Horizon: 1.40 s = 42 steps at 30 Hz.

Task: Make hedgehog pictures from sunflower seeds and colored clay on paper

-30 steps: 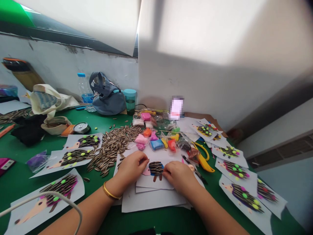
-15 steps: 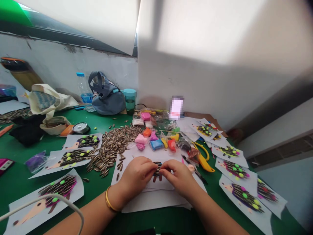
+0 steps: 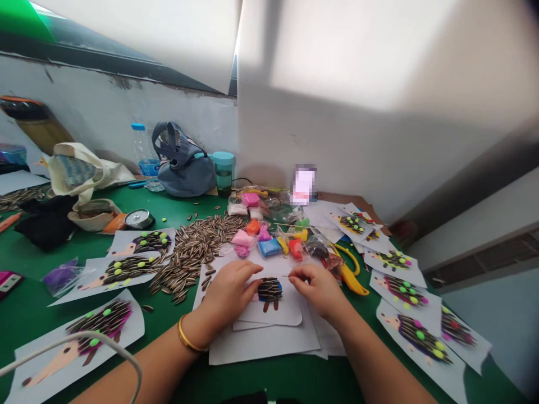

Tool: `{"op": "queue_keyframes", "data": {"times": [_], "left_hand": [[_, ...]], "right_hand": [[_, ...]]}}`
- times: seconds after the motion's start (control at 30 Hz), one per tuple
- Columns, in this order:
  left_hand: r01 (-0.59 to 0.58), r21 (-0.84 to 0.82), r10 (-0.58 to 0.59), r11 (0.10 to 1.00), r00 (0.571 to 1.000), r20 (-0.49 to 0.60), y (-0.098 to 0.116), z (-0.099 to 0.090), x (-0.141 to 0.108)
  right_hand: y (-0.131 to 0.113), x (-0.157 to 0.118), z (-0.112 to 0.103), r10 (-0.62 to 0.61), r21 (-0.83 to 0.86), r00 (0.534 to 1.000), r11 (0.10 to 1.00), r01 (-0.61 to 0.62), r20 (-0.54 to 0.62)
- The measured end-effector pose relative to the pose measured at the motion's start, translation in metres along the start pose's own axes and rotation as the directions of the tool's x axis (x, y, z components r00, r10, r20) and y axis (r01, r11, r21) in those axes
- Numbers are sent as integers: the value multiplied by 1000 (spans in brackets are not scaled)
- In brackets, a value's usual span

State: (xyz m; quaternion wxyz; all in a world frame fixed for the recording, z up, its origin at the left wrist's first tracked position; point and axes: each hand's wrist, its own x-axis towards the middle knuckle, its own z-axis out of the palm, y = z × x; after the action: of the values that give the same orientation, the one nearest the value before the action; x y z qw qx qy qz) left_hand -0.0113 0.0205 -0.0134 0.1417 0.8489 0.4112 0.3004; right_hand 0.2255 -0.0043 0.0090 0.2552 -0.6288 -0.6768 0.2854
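A hedgehog picture [image 3: 269,290] with a blue clay body, rows of sunflower seeds and two brown legs lies on white paper [image 3: 286,317] in front of me. My left hand [image 3: 236,292] rests at its left edge and partly covers the pink head. Its thumb and index finger are spread, with nothing seen between them. Just right of the picture, apart from it, my right hand [image 3: 314,286] is closed in a pinch. A small thin tip shows at its fingertips, too small to name.
A pile of sunflower seeds [image 3: 197,247] lies left of the paper. Bagged coloured clay [image 3: 269,247] is behind it. Yellow-handled scissors [image 3: 352,279] lie on the right. Finished hedgehog pictures flank both sides, including one at left [image 3: 76,348]. A white cable [image 3: 122,350] crosses the lower left.
Both hands have drawn apart from the hedgehog, uncovering its seeded blue body. My left thumb and index finger have spread. The right hand has moved slightly right, still pinched.
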Motion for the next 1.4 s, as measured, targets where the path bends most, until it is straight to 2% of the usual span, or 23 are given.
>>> {"op": "queue_keyframes", "data": {"times": [0.1, 0.23, 0.5, 0.8, 1.4], "left_hand": [[122, 40, -124, 992, 991, 53, -9, -1, 4], [176, 74, -184, 982, 975, 124, -12, 1, 5], [198, 106, -214, 974, 962, 168, -10, 0, 5], [176, 96, -189, 980, 971, 145, -9, 0, 4], [183, 92, -196, 979, 967, 163, -6, 0, 5]], "right_hand": [[7, 5, 0, 25, -134, 1000, 991, -24, 7], [5, 6, 7, -15, -242, 998, 970, 29, 62], [-1, 6, 13, -50, -301, 994, 951, 76, 93], [-5, 8, 17, -123, -435, 985, 886, 162, 117], [-5, 9, 21, -136, -475, 983, 862, 179, 123]]}}
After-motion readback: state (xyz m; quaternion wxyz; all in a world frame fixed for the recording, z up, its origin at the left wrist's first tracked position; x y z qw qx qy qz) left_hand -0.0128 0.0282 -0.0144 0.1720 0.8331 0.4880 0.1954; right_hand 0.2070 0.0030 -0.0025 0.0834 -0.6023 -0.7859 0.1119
